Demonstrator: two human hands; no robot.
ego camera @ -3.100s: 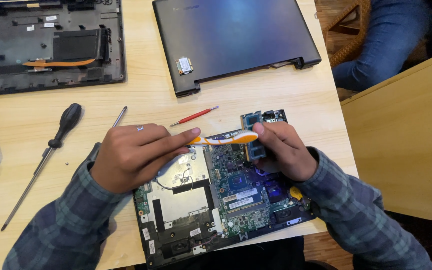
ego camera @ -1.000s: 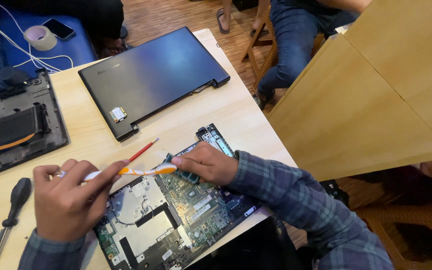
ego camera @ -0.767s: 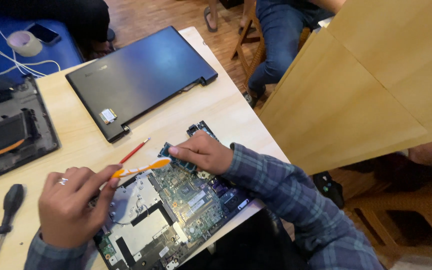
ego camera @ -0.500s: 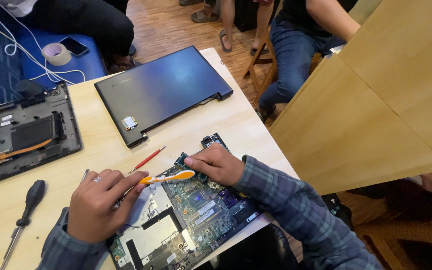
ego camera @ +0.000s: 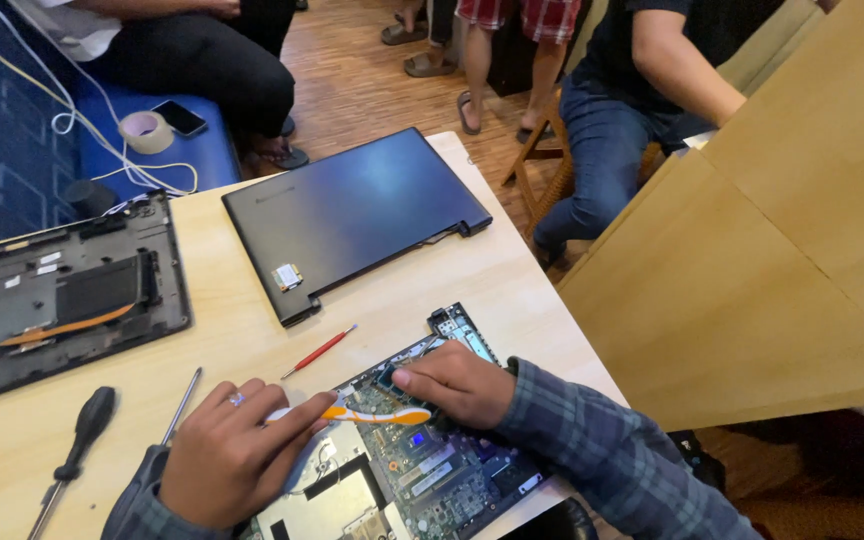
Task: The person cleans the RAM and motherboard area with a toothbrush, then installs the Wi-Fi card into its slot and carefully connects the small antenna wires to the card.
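Left hand [ego camera: 227,462]: curled around the handle end of an orange and white toothbrush [ego camera: 372,413], fingers closed on it, so the head can be steered across the board from the side.
Right hand [ego camera: 455,383]: laid flat on the circuit board [ego camera: 432,470], fingertips pressed down next to the brush head; it grips nothing, and seems placed there to keep the board from sliding.
Toothbrush: lies nearly level over the upper part of the board, bristle end pointing towards the right hand, handle in the left.
Circuit board: sits at the near edge of the bench [ego camera: 252,345], between the two forearms, turned at an angle so both hands reach it easily; a silver metal plate [ego camera: 327,495] covers its left part.
Red tool [ego camera: 320,351]: a thin red-handled pick, lying loose on the bench just beyond the board, within reach of either hand.
Black screwdriver [ego camera: 77,440]: set down to the left of the left hand, with a thin metal rod [ego camera: 180,405] lying between them.
Laptop lid [ego camera: 352,215]: closed dark panel pushed to the far side of the bench, away from the working area.
Laptop base [ego camera: 57,295]: open black shell with an orange ribbon inside, parked at the far left.
Other people: legs and seated figures beyond the bench; their hands are not at this work.
Tape roll [ego camera: 145,130]: on a blue seat behind the bench, beside a phone.
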